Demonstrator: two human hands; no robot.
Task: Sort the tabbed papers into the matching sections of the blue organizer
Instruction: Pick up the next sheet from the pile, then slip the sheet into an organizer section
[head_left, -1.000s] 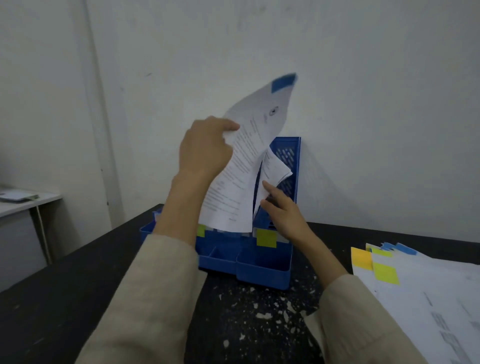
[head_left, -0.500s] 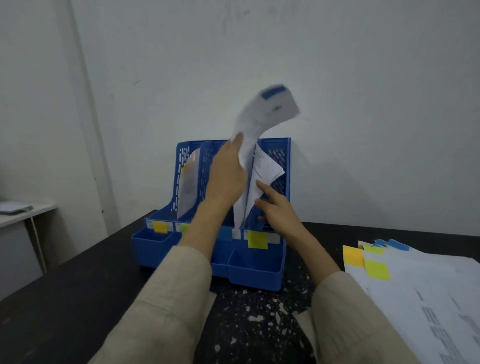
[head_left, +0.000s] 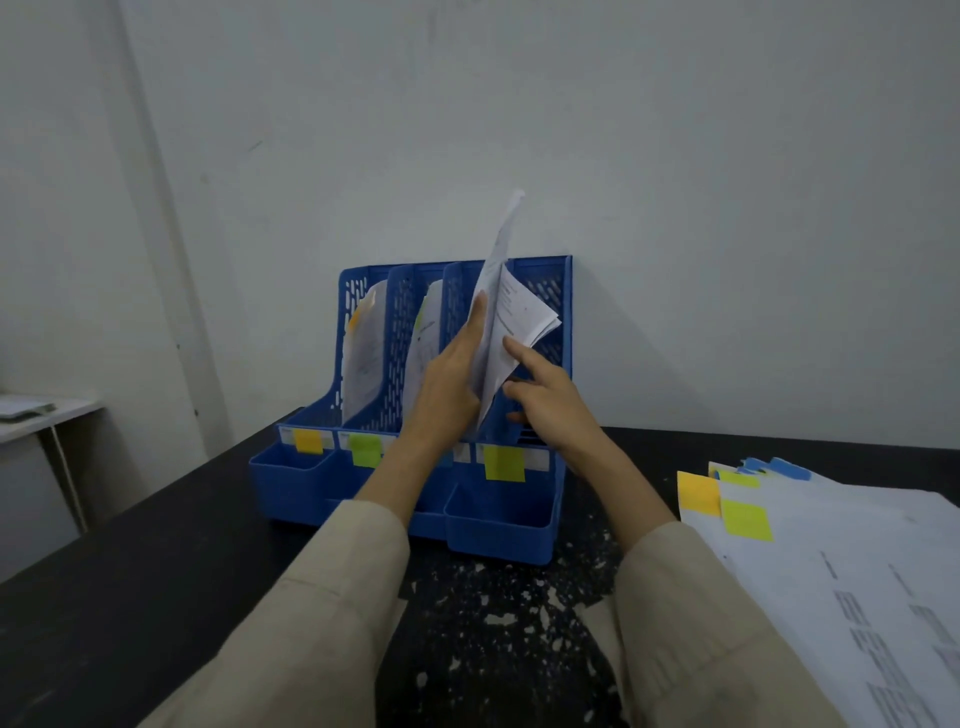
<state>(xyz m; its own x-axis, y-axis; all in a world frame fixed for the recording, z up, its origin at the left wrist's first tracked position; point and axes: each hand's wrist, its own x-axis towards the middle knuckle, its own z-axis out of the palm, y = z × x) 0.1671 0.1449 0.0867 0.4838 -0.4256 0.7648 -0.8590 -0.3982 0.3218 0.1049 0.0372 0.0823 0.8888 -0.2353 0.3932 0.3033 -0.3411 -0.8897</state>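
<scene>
The blue organizer (head_left: 498, 514) stands against the wall with coloured notes on its front: orange (head_left: 307, 440), green (head_left: 364, 451) and yellow-green (head_left: 504, 462). My left hand (head_left: 449, 382) holds a white sheet (head_left: 493, 291) upright, its lower end inside the third section from the left. My right hand (head_left: 545, 397) touches the sheet from the right with its forefinger stretched out, beside bent papers (head_left: 530, 312) standing in the same spot. Papers with an orange tab (head_left: 363, 338) and a green tab (head_left: 425, 332) stand in the two left sections.
A stack of tabbed papers (head_left: 841, 561) lies on the black table (head_left: 130, 597) at the right, with orange, yellow-green and blue tabs showing. White flecks dot the table before the organizer. A white side table (head_left: 47, 415) stands at the far left.
The sheet with the blue tab has come down from high above the organizer into the third section. My left hand followed it down; my right hand stayed at the papers.
</scene>
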